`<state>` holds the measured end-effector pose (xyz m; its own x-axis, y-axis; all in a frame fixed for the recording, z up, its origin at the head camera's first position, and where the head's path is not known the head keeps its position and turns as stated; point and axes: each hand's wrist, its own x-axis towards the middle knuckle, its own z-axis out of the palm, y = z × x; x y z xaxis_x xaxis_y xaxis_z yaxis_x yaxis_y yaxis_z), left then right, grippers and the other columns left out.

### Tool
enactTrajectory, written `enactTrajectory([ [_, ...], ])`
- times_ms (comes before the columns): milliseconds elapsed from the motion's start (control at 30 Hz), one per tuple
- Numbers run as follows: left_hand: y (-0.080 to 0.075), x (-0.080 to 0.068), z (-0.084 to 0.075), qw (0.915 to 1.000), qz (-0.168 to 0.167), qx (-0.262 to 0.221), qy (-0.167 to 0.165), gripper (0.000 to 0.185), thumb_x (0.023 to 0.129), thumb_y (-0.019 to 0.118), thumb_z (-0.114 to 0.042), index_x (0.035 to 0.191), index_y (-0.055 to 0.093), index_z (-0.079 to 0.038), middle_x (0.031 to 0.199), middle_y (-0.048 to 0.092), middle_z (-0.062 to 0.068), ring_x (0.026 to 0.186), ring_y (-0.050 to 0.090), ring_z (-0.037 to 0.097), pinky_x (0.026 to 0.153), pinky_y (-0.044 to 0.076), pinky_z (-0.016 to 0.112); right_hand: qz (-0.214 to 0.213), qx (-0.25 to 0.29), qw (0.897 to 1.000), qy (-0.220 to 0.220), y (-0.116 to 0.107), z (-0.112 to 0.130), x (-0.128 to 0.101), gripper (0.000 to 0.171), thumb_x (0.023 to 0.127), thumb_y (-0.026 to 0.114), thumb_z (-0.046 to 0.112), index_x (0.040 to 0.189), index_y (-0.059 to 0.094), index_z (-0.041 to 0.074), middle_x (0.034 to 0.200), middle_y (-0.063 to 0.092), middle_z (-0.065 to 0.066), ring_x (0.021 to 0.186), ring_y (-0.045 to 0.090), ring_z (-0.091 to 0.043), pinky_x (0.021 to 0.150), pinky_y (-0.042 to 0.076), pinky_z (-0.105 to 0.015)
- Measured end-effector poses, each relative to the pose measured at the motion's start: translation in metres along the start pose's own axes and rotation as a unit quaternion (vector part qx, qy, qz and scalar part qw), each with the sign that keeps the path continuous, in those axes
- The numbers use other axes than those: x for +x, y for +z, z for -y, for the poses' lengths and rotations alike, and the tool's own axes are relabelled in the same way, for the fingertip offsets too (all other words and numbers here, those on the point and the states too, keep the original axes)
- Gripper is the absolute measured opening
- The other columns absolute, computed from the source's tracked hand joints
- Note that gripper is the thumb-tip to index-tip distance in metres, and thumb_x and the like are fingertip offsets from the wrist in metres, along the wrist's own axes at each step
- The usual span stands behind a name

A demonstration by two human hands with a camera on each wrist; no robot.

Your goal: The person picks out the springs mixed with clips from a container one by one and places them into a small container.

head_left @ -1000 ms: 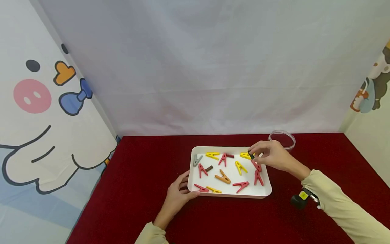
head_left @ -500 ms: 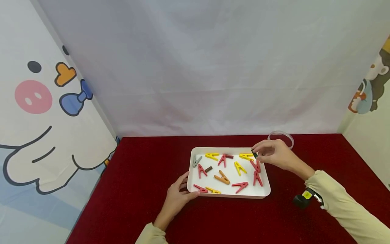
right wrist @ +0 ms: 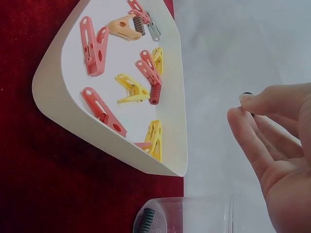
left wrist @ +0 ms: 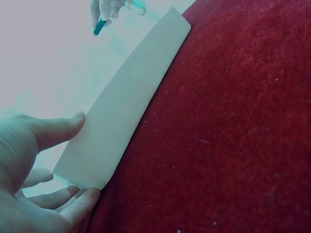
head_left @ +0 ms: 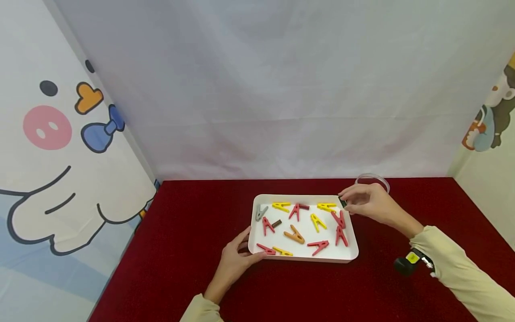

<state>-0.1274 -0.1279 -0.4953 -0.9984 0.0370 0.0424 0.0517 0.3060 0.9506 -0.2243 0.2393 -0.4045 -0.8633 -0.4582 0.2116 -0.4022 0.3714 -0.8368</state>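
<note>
Pinching a small dark piece (head_left: 343, 202) between thumb and fingertips of the right hand (head_left: 372, 203), just by the far right corner of a smooth white tray (head_left: 301, 258) — and gripping that tray's near left corner between thumb and fingers of the left hand (head_left: 233, 261). Inside, scattered V-shaped clothespins (head_left: 297, 237); nearby, a clear round tub (right wrist: 197, 213); beneath, fuzzy red cloth (head_left: 193, 241).

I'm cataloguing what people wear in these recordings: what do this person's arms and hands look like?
The left hand and right hand are ungloved. The left sleeve and right sleeve are pale yellow, long and plain. At the right cuff sits a rounded black device with a bright yellow square patch; none shows at the left.
</note>
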Motion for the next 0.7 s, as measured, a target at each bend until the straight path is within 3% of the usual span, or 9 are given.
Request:
enactTrajectory([
  [233, 0.000, 0.002, 0.001, 0.9998, -0.006, 0.018, -0.004, 0.081, 0.071, 0.085, -0.018, 0.141, 0.045, -0.006, 0.118, 0.058, 0.019, 0.104, 0.059, 0.028, 0.083, 0.052, 0.035, -0.008, 0.010, 1.000, 0.019, -0.007, -0.002, -0.002, 0.021, 0.080, 0.071, -0.004, 0.100, 0.067, -0.007, 0.111, 0.060, -0.023, 0.076, 0.067, -0.018, 0.062, 0.056, -0.036],
  [700, 0.000, 0.000, 0.001, 1.0000, -0.006, 0.002, -0.004, 0.079, 0.072, 0.084, -0.017, 0.140, 0.046, -0.007, 0.119, 0.058, 0.020, 0.105, 0.058, 0.030, 0.083, 0.052, 0.035, -0.032, -0.041, 0.999, -0.015, -0.015, -0.004, -0.003, 0.019, 0.080, 0.074, 0.002, 0.097, 0.070, -0.003, 0.108, 0.065, -0.019, 0.085, 0.066, -0.014, 0.070, 0.054, -0.023],
])
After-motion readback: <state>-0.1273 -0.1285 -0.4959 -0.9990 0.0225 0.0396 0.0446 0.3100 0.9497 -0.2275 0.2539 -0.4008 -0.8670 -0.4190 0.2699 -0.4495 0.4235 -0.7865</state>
